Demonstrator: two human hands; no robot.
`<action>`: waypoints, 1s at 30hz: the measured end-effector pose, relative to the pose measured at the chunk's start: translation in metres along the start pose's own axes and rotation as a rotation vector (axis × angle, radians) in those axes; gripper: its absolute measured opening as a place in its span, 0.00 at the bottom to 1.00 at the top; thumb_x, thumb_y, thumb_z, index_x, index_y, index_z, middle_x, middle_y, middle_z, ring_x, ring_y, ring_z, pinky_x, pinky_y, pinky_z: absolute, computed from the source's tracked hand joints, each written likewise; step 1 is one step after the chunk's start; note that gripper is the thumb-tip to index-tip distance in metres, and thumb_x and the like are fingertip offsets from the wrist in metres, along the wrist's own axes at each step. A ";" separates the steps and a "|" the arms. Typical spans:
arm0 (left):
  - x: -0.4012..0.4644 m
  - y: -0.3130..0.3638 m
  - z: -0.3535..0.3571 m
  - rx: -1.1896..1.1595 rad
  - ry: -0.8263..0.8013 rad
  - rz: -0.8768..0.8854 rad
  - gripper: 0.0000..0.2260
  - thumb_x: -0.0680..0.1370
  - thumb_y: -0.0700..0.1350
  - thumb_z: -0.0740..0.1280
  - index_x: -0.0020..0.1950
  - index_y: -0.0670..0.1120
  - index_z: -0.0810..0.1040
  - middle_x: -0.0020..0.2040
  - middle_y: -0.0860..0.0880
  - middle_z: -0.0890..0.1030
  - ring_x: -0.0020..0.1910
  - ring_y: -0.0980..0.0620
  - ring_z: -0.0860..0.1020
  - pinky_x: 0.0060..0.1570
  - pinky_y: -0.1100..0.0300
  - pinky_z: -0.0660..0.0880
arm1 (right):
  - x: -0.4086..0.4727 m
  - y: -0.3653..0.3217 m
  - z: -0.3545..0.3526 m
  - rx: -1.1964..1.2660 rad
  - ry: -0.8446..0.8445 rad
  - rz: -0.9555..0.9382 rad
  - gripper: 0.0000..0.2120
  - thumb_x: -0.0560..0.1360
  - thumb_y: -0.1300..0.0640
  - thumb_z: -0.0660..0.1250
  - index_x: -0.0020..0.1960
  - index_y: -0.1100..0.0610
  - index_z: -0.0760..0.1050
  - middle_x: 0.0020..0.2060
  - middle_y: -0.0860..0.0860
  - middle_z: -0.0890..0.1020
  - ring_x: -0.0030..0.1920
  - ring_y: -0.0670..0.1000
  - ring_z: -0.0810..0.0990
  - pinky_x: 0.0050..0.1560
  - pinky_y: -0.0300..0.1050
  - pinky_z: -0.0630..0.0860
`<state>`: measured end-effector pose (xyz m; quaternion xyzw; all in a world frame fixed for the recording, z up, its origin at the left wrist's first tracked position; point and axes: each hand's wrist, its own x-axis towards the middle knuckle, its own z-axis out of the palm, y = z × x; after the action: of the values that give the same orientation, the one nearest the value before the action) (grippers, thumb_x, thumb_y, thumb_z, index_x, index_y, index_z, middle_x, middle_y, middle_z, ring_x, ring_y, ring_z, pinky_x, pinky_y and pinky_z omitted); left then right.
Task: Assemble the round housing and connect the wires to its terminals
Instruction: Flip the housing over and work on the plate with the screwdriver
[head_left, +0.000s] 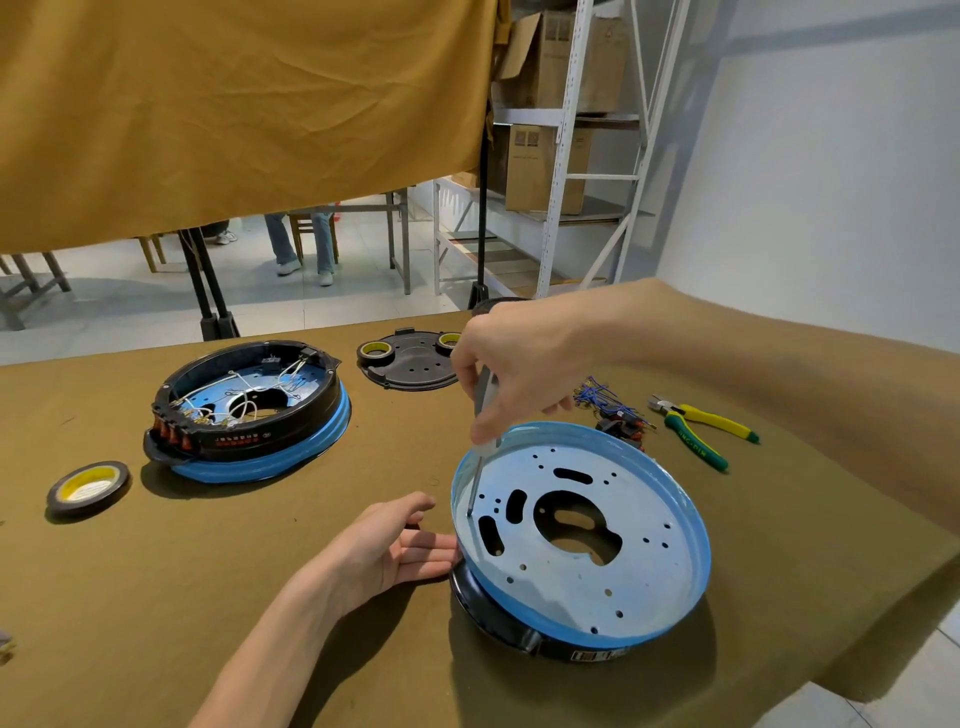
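A round housing (639, 582) with a pale blue perforated plate and a black base sits at the table's right front. My right hand (519, 364) grips a grey screwdriver (480, 452) upright, its tip set on the plate near the left rim. My left hand (395, 551) lies flat with straight fingers against the housing's left edge. A second housing (249, 410), black ring on blue, stands at the left with white wires inside and red terminals on its near side. A bundle of blue wires (608, 402) lies behind the near housing.
Yellow-green pliers (701, 423) lie at the right. A tape roll (88, 488) sits at the far left. A black cover plate (410, 361) at the back carries two more tape rolls. Metal shelving with boxes stands beyond the table.
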<state>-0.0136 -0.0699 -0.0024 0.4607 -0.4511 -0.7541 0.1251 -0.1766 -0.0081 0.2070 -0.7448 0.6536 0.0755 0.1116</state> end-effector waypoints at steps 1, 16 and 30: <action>0.000 0.000 0.000 0.003 0.004 0.002 0.25 0.82 0.47 0.67 0.75 0.42 0.62 0.49 0.34 0.86 0.46 0.40 0.87 0.39 0.51 0.85 | -0.001 0.002 -0.002 -0.025 -0.015 -0.002 0.15 0.70 0.46 0.78 0.46 0.55 0.78 0.31 0.52 0.84 0.27 0.49 0.83 0.27 0.44 0.80; 0.005 -0.002 -0.001 0.026 0.029 0.024 0.32 0.82 0.48 0.67 0.81 0.44 0.56 0.48 0.34 0.86 0.47 0.40 0.87 0.36 0.53 0.84 | -0.006 0.006 0.003 -0.068 0.122 -0.122 0.12 0.69 0.45 0.78 0.39 0.50 0.78 0.35 0.46 0.81 0.37 0.47 0.80 0.38 0.49 0.80; 0.011 -0.004 -0.002 0.039 0.042 0.029 0.30 0.82 0.48 0.67 0.80 0.44 0.57 0.47 0.34 0.86 0.45 0.40 0.87 0.35 0.53 0.83 | 0.000 -0.001 0.005 -0.065 0.107 0.015 0.21 0.73 0.40 0.72 0.39 0.59 0.81 0.27 0.52 0.83 0.24 0.48 0.78 0.24 0.36 0.70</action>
<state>-0.0168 -0.0751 -0.0124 0.4723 -0.4699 -0.7331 0.1366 -0.1756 -0.0072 0.2026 -0.7461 0.6613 0.0576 0.0517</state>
